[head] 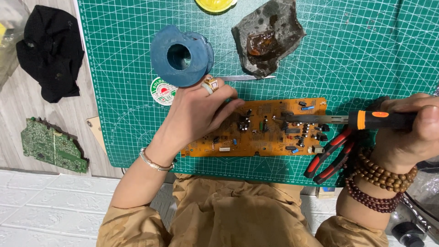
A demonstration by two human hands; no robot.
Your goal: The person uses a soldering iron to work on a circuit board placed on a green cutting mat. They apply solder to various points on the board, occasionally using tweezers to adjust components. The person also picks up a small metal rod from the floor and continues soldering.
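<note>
An orange circuit board with small black and blue components lies on a green cutting mat. My left hand, wearing a ring and a bracelet, rests on the board's left part, fingers pointing at the components. My right hand, with bead bracelets on the wrist, grips a soldering iron with a black and orange handle. Its metal tip reaches left over the board's middle.
Red-handled pliers lie under my right hand. A blue spool, a grey stone with amber rosin, tweezers and a round sticker sit behind the board. A green board piece and black cloth lie left.
</note>
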